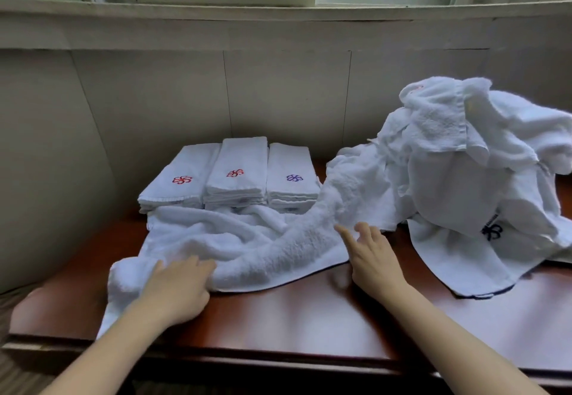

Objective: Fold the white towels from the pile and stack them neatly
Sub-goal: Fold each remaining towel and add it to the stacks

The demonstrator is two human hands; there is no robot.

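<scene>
A rumpled white towel (247, 246) lies spread across the middle of the wooden table, one end still running up into the pile (470, 171) of unfolded white towels at the right. My left hand (179, 283) grips the towel's near left part, fingers curled into the cloth. My right hand (371, 255) lies at the towel's right edge with fingers extended, touching the fabric. Behind the towel stand three stacks of folded white towels (235, 178), two with red emblems and one with a purple emblem.
The reddish-brown table (294, 317) has a raised front edge near me. A panelled wall rises right behind the stacks, with a window sill above. One pile towel with a dark emblem (492, 233) hangs toward the table's front right.
</scene>
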